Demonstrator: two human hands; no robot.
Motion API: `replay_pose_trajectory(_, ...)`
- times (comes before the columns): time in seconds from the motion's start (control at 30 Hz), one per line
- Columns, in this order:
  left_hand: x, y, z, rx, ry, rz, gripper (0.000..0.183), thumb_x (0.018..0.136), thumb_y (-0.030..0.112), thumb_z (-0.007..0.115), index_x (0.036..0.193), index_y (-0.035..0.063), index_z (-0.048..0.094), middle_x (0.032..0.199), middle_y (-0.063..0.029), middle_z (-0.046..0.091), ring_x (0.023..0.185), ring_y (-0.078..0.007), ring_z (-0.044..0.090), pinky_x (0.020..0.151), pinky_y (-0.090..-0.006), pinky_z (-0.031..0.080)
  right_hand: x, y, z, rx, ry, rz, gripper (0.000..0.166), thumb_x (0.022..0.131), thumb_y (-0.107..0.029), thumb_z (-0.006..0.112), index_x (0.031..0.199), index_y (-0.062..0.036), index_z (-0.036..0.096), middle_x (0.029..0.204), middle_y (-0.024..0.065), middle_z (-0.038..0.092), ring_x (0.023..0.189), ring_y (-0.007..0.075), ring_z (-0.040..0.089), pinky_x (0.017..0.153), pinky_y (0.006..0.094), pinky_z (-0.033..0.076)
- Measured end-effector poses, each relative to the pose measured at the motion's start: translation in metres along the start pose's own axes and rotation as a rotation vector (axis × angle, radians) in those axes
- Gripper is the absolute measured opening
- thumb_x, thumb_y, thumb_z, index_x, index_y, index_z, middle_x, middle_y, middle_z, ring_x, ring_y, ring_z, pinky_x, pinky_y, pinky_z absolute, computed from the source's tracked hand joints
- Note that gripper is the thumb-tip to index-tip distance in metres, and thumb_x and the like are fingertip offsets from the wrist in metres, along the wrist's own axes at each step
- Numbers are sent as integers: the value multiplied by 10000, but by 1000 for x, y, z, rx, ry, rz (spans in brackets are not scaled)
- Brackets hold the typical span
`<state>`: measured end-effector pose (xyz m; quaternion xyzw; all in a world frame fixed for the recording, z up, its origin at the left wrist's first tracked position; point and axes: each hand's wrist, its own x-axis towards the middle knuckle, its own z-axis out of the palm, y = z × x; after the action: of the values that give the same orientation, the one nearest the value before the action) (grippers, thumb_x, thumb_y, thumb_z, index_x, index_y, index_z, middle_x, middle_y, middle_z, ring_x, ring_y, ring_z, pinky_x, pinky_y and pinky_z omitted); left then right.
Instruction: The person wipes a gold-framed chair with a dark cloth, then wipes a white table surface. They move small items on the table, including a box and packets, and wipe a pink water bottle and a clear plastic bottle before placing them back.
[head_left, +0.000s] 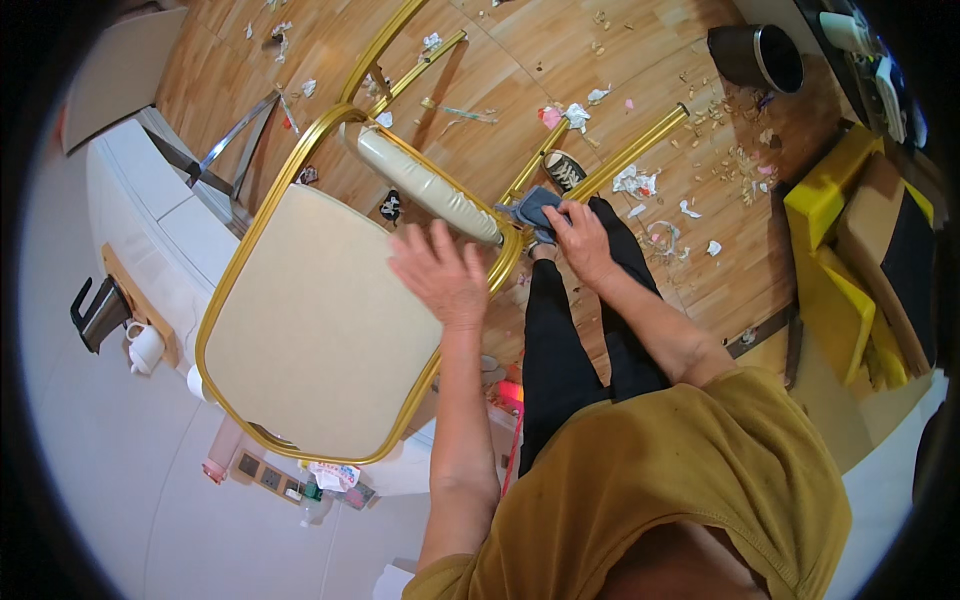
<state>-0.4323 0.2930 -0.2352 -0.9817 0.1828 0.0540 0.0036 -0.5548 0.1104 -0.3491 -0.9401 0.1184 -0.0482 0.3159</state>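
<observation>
A gold-framed chair with a cream padded backrest (322, 322) is tilted over in front of me, its gold legs (630, 150) pointing away across the floor. The cream seat cushion (424, 180) shows edge-on beyond the backrest. My right hand (583, 236) grips a blue-grey cloth (536, 206) against the gold frame near the base of the legs. Over the backrest's edge beside the seat, my left hand (441, 276) is spread with nothing in it and slightly blurred. Whether its palm touches the chair, I cannot tell.
Crumpled tissues (636, 181) and peanut shells (720, 112) litter the wood-look floor. A black waste bin (731, 58) stands at the upper right, above yellow upholstered furniture (832, 195). At left, a white counter (142, 180) is near a kettle (105, 315) and a white teapot (147, 348).
</observation>
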Motion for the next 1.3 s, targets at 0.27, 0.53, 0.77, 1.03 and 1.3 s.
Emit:
replay_pose_trajectory(0.27, -40, 20, 16, -178, -182, 219, 570, 862, 264, 720, 1365, 40, 572, 1423, -227, 499, 1436, -452, 374, 1221, -579, 245, 49, 23, -22, -173, -85, -4, 193, 848, -93, 587, 1036, -101, 630, 1000, 100, 588, 925, 295, 592, 764, 404, 517)
replay_pose_trajectory(0.53, -40, 11, -2, -374, -148, 123, 576, 820, 129, 743, 1361, 37, 565, 1450, -223, 464, 1429, -436, 384, 1212, -588, 267, 21, -55, 19, 370, -211, 399, 291, 879, -40, 588, 1160, 8, 646, 1100, 202, 608, 1061, 419, 592, 910, 465, 486)
replay_pose_trajectory(0.77, -57, -70, -66, -14, 160, -241, 721, 845, 236, 750, 1495, 79, 478, 1582, -220, 376, 1490, -435, 311, 1217, -594, 235, 19, -96, -26, 522, -222, 214, 325, 917, -16, 608, 1238, 28, 599, 1108, 211, 568, 1056, 425, 573, 943, 435, 475)
replay_pose_trajectory(1.03, -133, -167, -117, 207, 223, -646, 798, 884, 364, 749, 1551, 83, 413, 1636, -210, 306, 1527, -412, 248, 1227, -595, 172, 67, -199, -23, 388, -282, -387, 469, 876, -13, 654, 1337, -93, 619, 1349, 122, 573, 1139, 364, 523, 1003, 460, 441)
replay_pose_trajectory(1.3, -180, -179, -138, 184, 288, -880, 924, 849, 456, 786, 1576, 83, 355, 1641, -225, 276, 1523, -425, 244, 1231, -594, 143, 177, -270, 41, 259, -39, -516, 524, 894, -40, 650, 1409, -111, 582, 1423, 123, 549, 1147, 382, 492, 1039, 452, 401)
